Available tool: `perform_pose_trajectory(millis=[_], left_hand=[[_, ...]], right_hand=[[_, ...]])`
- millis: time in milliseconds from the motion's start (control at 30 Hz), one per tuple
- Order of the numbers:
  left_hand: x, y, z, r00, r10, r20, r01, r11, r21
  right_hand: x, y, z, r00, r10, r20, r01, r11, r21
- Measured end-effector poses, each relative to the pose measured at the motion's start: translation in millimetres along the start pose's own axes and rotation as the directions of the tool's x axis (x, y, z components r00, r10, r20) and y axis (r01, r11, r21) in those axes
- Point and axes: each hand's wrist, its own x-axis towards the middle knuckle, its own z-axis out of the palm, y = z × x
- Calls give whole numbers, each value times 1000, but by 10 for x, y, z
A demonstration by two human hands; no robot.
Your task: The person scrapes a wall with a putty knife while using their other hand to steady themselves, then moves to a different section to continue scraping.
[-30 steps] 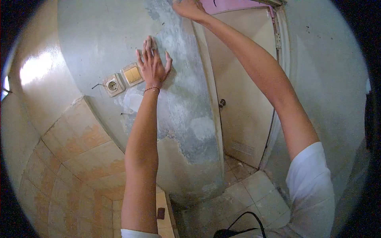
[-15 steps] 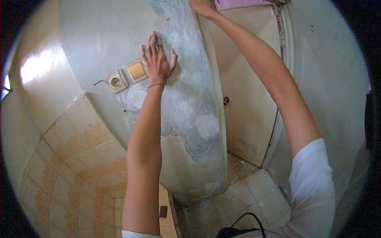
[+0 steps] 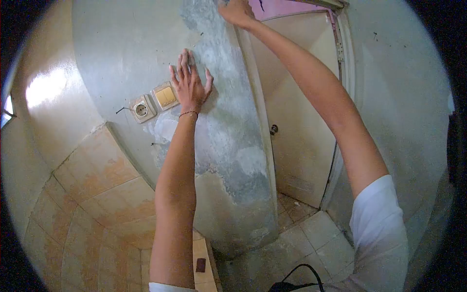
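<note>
The left hand (image 3: 190,90) rests against the wall (image 3: 121,53), just right of the double light switch (image 3: 165,96), its grip apart with fingers spread. The patchy grey plaster (image 3: 233,114) runs right of the switch, from above it to below. Well above and right of the switch, the right hand (image 3: 237,12) has bent fingers; I cannot tell whether its grip is clamped on anything. The power socket (image 3: 141,110) sits just left of the switch.
</note>
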Motion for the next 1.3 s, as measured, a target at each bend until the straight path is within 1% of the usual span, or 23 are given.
perform_pose_trajectory(millis=[33, 67, 100, 167, 200, 267, 300, 367, 400, 467, 500, 567, 700, 800, 867, 900, 1000, 1033, 1067, 1100, 1167, 1233, 1300], left_hand=[[-2, -2, -5, 1000, -1, 7, 1, 1000, 5], [4, 0, -2, 1000, 0, -1, 0, 1000, 5], [1, -1, 2, 1000, 1, 1, -1, 1000, 8], [6, -14, -10, 1000, -8, 1, 8, 1000, 14], [12, -4, -25, 1000, -13, 8, 12, 1000, 24], [-11, 36, -39, 1000, -14, 23, 13, 1000, 28], [-5, 35, -44, 999, -16, 30, 16, 1000, 16], [9, 11, -56, 999, -33, 25, 33, 999, 14], [6, 11, -51, 1000, -24, 13, 24, 1000, 15], [-11, 8, -12, 1000, -16, -5, 16, 1000, 10], [-14, 1, -5, 1000, -22, -2, 22, 1000, 11], [-19, 1, -22, 1000, -11, 7, 11, 1000, 4], [-33, -4, -5, 1000, -2, 21, 2, 1000, 15], [-3, -7, -4, 1000, -17, 14, 16, 999, 32], [-11, -8, 15, 1000, -27, 12, 27, 999, 31], [-20, -9, 13, 1000, -29, 5, 29, 999, 32], [-3, 9, -6, 1000, -29, 1, 29, 999, 39], [-8, 20, -29, 1000, -29, -5, 29, 1000, 6], [-9, 19, -42, 999, -31, -9, 31, 999, -26], [-26, 12, -37, 999, -37, -5, 37, 999, -20], [-23, -1, -7, 999, -26, -30, 25, 999, -32], [-7, 11, -25, 999, -31, -26, 30, 999, -33], [-8, 9, -21, 999, -35, -36, 33, 999, -38]], right_hand=[[-46, -4, -17, 1000, 9, 11, -9, 1000, -2], [-140, 128, -15, 999, -53, 6, 54, 989, -136], [-180, 134, -74, 998, -60, 6, 61, 989, -137], [-341, 93, -146, 992, -100, 74, 115, 963, -242], [-356, 30, -185, 992, -101, 81, 118, 963, -242], [-350, -135, -318, 981, -83, 173, 114, 977, -179], [-367, -204, -336, 981, -86, 175, 118, 977, -179], [-437, -366, -329, 966, -74, 246, 125, 972, -200], [-525, -420, -312, 964, -86, 252, 138, 971, -197], [-803, -440, -260, 893, -33, 448, 158, 957, -244], [-973, -405, -201, 891, -33, 454, 160, 957, -244], [-1312, -276, -60, 909, -265, 321, 373, 862, -344], [-1559, -61, -20, 908, -274, 317, 384, 846, -370], [-1593, 19, -85, 915, -267, 301, 362, 874, -325], [-1660, 5, -201, 921, -103, 377, 224, 929, -293], [-1724, 42, -256, 921, -110, 374, 230, 928, -293], [-2025, 290, -432, 957, 64, 284, -5, 979, -205], [-2199, 397, -481, 953, 121, 277, -81, 985, -154], [-2403, 581, -465, 955, 143, 259, -120, 987, -102], [-2642, 757, -439, 954, 170, 247, -163, 985, -51], [-3079, 884, -468, 940, 201, 277, -234, 968, 94], [-3496, 883, -490, 943, 256, 214, -302, 928, 217], [-3804, 796, -602, 862, 382, 332, -472, 845, 251]])
